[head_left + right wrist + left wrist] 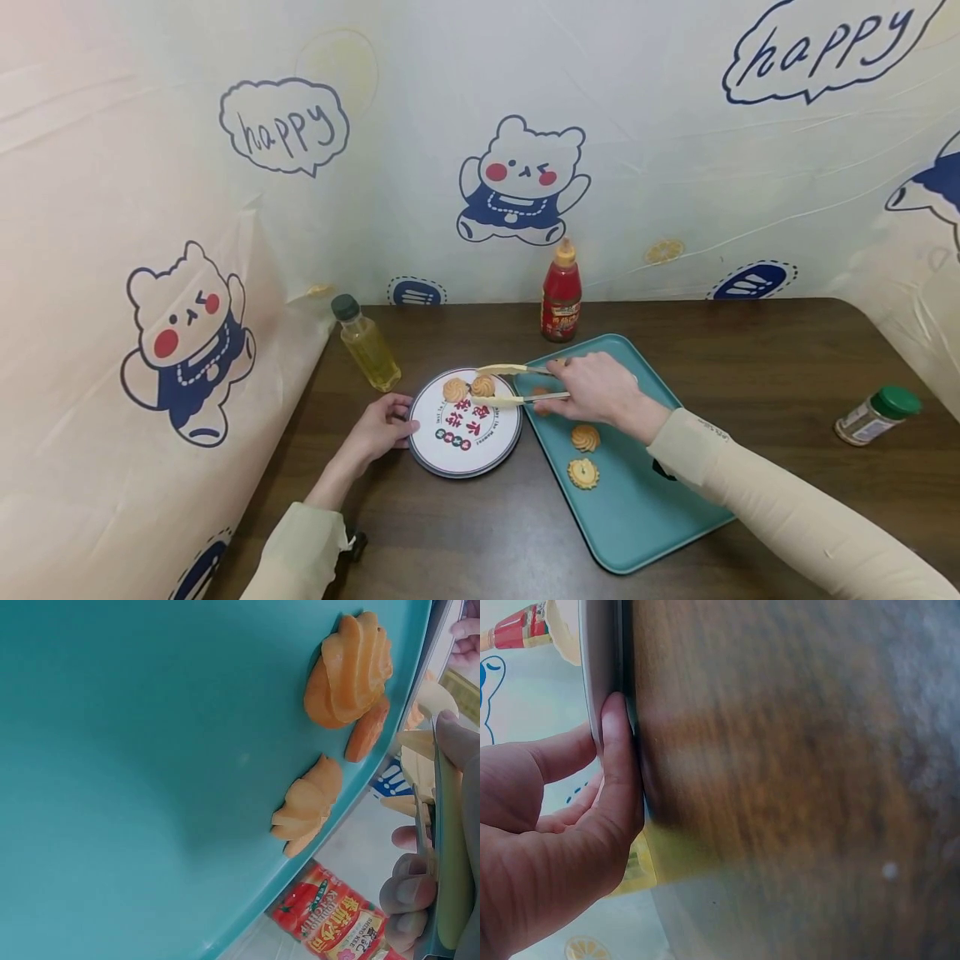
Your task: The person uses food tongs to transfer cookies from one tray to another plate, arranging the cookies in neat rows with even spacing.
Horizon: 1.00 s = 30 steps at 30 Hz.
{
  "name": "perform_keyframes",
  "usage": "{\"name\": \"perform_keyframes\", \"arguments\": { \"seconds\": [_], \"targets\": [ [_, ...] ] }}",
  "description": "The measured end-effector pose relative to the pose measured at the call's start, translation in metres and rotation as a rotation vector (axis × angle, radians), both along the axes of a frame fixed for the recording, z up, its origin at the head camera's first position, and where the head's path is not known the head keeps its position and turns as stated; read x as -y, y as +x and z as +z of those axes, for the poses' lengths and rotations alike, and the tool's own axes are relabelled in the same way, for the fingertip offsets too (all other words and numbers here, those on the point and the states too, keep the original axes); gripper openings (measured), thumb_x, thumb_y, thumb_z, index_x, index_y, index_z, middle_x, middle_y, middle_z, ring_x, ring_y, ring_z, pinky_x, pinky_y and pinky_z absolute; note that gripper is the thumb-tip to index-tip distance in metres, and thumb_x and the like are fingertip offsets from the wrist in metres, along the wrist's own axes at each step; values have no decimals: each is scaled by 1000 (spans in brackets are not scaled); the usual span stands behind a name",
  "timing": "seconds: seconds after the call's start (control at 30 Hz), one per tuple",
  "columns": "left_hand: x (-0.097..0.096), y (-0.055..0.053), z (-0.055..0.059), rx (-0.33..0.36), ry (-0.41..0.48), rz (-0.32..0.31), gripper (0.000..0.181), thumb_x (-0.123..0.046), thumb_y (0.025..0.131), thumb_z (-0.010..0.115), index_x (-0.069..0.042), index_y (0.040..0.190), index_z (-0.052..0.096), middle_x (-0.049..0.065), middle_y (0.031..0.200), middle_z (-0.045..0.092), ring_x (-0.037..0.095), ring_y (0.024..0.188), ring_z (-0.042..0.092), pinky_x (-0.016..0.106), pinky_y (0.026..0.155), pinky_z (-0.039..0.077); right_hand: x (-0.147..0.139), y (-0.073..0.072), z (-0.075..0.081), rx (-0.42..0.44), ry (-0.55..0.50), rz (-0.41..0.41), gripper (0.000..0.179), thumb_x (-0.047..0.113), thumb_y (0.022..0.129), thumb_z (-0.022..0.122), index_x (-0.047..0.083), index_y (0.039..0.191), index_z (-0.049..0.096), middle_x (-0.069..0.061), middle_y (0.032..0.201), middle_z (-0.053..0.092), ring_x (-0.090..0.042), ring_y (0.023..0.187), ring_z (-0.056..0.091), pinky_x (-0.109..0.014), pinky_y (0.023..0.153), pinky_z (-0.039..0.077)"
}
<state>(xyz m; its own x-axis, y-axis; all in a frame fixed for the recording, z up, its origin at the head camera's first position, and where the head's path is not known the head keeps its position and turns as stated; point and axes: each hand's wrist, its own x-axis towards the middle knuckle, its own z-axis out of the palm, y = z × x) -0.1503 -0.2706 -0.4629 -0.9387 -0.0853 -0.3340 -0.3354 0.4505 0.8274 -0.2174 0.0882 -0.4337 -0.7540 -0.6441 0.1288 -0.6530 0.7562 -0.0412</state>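
Note:
My left hand (384, 428) pinches the left rim of a round white plate (427, 454) with red and dark printing; the left wrist view shows fingers (616, 750) at the plate's edge. Two swirled cookies (454, 389) sit side by side toward the plate's far side. My right hand (600, 385) grips tongs (498, 402) with cream tips, reaching from the tray over the plate. Their tips stand apart, one to each side of the right-hand cookie (483, 386). Below the right hand, a swirled cookie (585, 437) and a flatter round one (582, 473) lie on the teal tray (637, 517).
An oil bottle (369, 346) with a dark cap stands behind the left hand. A red ketchup bottle (562, 296) stands beyond the tray's far corner. At far right, a green-lidded jar (876, 415) leans on the brown table (465, 533). A printed cloth (420, 167) hangs behind.

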Motion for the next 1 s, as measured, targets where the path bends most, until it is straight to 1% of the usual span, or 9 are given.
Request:
{"name": "perform_keyframes", "arguments": {
  "seconds": [0.33,0.63,0.8,1.0],
  "targets": [
    [-1,1,1,6,-4,3,45,-2,92,70,1,133,51,20,116,55,26,89,61,34,73,60,-1,0,-1,17,10,-9,72,73,83,61,11,119,67,6,53,43,-11,40,38,-25,37,26],
    [-1,1,-1,-11,18,-10,43,1,93,68,4,132,51,19,113,56,24,89,60,34,71,60,-4,0,-3,13,1,-17,72,75,81,61,12,114,67,6,56,43,-11,42,39,-25,38,28],
    [0,0,-2,-10,11,-6,44,0,92,69,2,133,51,19,114,56,24,88,60,34,71,60,-10,4,4,21,-47,-24,73,74,80,64,11,117,68,5,55,42,-12,41,39,-26,38,28],
    [0,1,-1,-14,13,-12,44,-1,92,69,3,132,51,19,113,56,24,87,60,35,71,60,-25,6,17,-57,-100,-15,70,71,80,67,10,113,70,8,53,42,-9,44,42,-24,39,35]
  ]
}}
